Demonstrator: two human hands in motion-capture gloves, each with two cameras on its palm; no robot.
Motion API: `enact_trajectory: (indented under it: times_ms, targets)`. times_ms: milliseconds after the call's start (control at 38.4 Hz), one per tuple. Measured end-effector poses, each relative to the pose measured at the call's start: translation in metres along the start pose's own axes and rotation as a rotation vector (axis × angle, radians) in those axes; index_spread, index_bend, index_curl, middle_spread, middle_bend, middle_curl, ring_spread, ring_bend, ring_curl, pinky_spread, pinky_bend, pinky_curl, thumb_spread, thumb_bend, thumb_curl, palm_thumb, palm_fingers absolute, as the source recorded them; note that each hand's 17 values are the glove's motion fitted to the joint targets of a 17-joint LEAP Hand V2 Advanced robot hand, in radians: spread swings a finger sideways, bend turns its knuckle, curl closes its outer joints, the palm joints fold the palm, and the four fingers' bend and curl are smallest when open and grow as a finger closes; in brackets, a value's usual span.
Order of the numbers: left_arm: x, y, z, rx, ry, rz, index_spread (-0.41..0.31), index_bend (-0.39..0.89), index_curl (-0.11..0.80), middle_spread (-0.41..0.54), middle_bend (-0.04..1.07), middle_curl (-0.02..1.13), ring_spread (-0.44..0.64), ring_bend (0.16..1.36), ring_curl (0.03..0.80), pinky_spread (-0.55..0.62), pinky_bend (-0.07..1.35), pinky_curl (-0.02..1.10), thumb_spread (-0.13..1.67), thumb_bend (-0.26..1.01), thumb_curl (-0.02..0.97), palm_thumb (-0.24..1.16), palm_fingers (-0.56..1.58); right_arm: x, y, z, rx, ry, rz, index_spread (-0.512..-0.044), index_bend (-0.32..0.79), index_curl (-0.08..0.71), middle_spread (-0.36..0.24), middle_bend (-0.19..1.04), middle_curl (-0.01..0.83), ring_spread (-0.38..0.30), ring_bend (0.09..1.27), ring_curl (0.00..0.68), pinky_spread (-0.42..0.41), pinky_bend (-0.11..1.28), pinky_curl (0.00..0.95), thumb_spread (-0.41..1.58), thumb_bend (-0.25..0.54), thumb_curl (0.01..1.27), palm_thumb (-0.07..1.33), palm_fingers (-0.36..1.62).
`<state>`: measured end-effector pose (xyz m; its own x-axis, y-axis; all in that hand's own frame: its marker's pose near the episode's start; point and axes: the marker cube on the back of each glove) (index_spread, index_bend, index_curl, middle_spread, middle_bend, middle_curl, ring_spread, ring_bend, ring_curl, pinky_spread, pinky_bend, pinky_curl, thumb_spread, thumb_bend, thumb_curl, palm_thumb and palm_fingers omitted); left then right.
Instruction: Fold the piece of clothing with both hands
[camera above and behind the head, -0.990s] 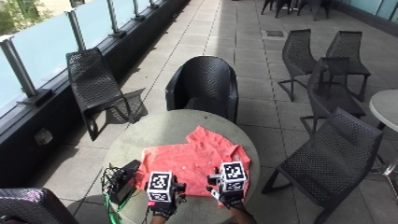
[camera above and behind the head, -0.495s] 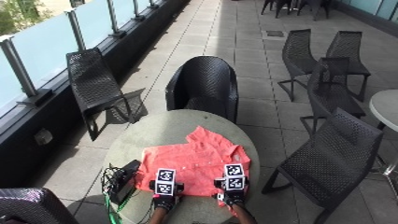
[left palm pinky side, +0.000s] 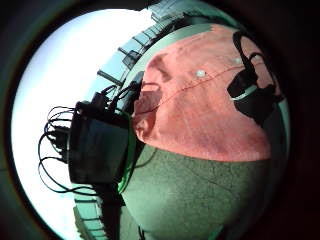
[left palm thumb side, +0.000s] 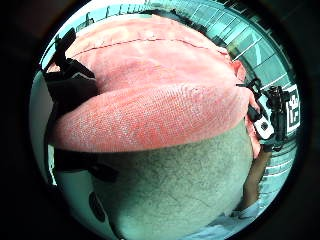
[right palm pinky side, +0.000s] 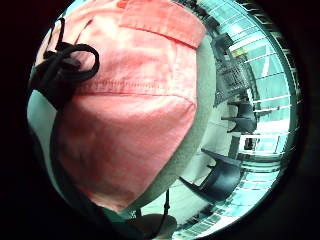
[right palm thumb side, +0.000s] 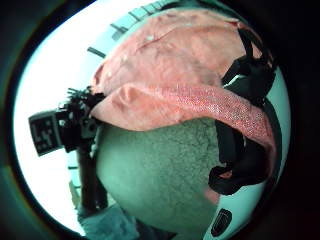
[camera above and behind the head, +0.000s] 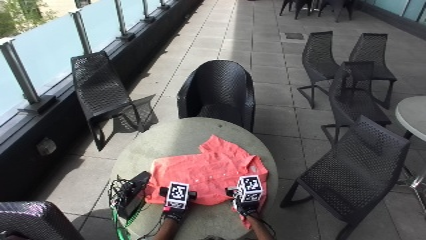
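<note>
A coral short-sleeved shirt (camera above and behind the head: 210, 172) lies spread on the round grey table (camera above and behind the head: 173, 140), collar end away from me. My left hand (camera above and behind the head: 176, 213) is at the near hem on the left, my right hand (camera above and behind the head: 245, 207) at the near hem on the right. In the left thumb side view the shirt (left palm thumb side: 160, 85) has its hem raised off the table, with fingers (left palm thumb side: 70, 87) curled on it. The right thumb side view shows the hem (right palm thumb side: 200, 102) lifted too, fingers (right palm thumb side: 247, 75) gripping it, and the left hand (right palm thumb side: 80, 130) beyond.
A black box with cables (camera above and behind the head: 133, 192) sits on the table's left edge, close to my left hand. Black wicker chairs stand round the table: one behind it (camera above and behind the head: 219, 92), one at the left (camera above and behind the head: 103, 90), one at the right (camera above and behind the head: 353, 165).
My left hand has shifted a little to the right along the near hem. The right hand and the shirt have hardly moved.
</note>
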<state>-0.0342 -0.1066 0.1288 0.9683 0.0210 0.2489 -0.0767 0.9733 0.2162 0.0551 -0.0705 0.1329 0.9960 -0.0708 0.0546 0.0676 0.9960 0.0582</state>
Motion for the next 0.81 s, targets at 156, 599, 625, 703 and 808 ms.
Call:
enact_trajectory:
  times_ms: [156, 599, 625, 703, 808]
  targets:
    - [0.004, 0.018, -0.032, -0.013, 0.135, 0.028, -0.279, 0.28, 0.386, -0.267, 0.25, 0.4, -0.25, 0.58, 0.32, -0.1, 0.43, 0.29, 1.25, 0.08, 0.32, 0.6, 1.13, 0.005, 0.009, -0.017, 0.02, 0.014, -0.033, -0.337, 0.27, 0.349, -0.235, 0.28, 0.393, -0.222, 0.44, 0.325, -0.066, 0.35, 0.334, 1.24, 0.2, 0.34, 0.84, 1.13]
    - [-0.024, 0.041, -0.122, -0.421, 0.27, 0.184, -0.34, 0.18, 0.414, -0.383, 0.49, 0.5, -0.4, 0.72, 0.41, -0.31, 0.36, 0.35, 1.27, 0.06, 0.308, 0.7, 1.37, -0.015, 0.012, -0.117, -0.283, -0.064, -0.193, -0.306, 0.13, 0.331, -0.243, 0.51, 0.492, -0.244, 0.81, 0.472, -0.325, 0.51, 0.398, 1.28, 0.165, 0.3, 0.89, 1.43]
    - [-0.027, 0.033, -0.127, -0.404, 0.249, 0.163, -0.34, 0.17, 0.415, -0.384, 0.5, 0.51, -0.4, 0.73, 0.414, -0.31, 0.35, 0.35, 1.27, 0.06, 0.308, 0.7, 1.37, -0.017, 0.002, -0.124, -0.267, -0.058, -0.183, -0.305, 0.12, 0.329, -0.24, 0.52, 0.497, -0.241, 0.82, 0.478, -0.324, 0.53, 0.406, 1.29, 0.163, 0.29, 0.89, 1.43]
    - [-0.035, 0.004, -0.137, -0.335, 0.179, 0.085, -0.342, 0.17, 0.42, -0.384, 0.52, 0.51, -0.4, 0.76, 0.428, -0.32, 0.35, 0.36, 1.28, 0.06, 0.305, 0.71, 1.36, -0.025, -0.035, -0.141, -0.187, -0.031, -0.137, -0.305, 0.13, 0.33, -0.238, 0.54, 0.506, -0.236, 0.86, 0.494, -0.327, 0.58, 0.423, 1.3, 0.157, 0.29, 0.9, 1.42]
    - [-0.04, -0.042, -0.133, -0.275, 0.082, -0.033, -0.34, 0.18, 0.425, -0.388, 0.54, 0.52, -0.41, 0.81, 0.446, -0.33, 0.35, 0.37, 1.28, 0.05, 0.303, 0.72, 1.36, -0.038, -0.089, -0.155, -0.076, 0.095, -0.049, -0.304, 0.14, 0.335, -0.231, 0.56, 0.518, -0.226, 0.89, 0.509, -0.317, 0.63, 0.445, 1.31, 0.151, 0.28, 0.91, 1.4]
